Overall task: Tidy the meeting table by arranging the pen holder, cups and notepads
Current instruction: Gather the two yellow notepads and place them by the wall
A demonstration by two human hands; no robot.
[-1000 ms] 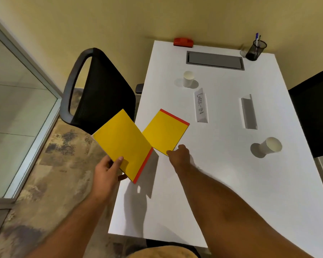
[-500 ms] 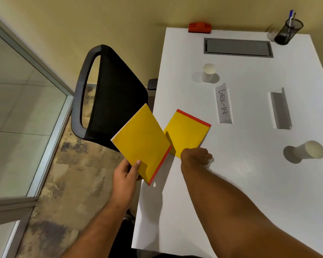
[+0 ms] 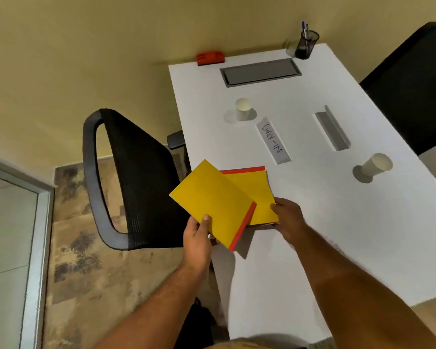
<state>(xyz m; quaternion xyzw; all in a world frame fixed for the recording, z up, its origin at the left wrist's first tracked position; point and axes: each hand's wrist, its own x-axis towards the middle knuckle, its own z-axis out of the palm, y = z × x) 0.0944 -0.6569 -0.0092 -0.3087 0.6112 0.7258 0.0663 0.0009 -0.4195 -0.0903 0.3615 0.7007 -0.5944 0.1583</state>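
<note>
At the table's near left edge, I see my left hand [image 3: 196, 236] gripping one yellow red-spined notepad [image 3: 213, 206] over another [image 3: 258, 195] pinched by my right hand [image 3: 288, 219]. Two white paper cups [image 3: 242, 109] [image 3: 375, 166] and the black mesh pen holder [image 3: 306, 44] sit scattered, unarranged.

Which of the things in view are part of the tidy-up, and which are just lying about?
Part of the job:
- upper notepad, in the left hand
- lower notepad, in the right hand
- far cup
- near cup
- pen holder

Just lying about:
- CHECK-IN sign
- grey sign
- red object
</note>
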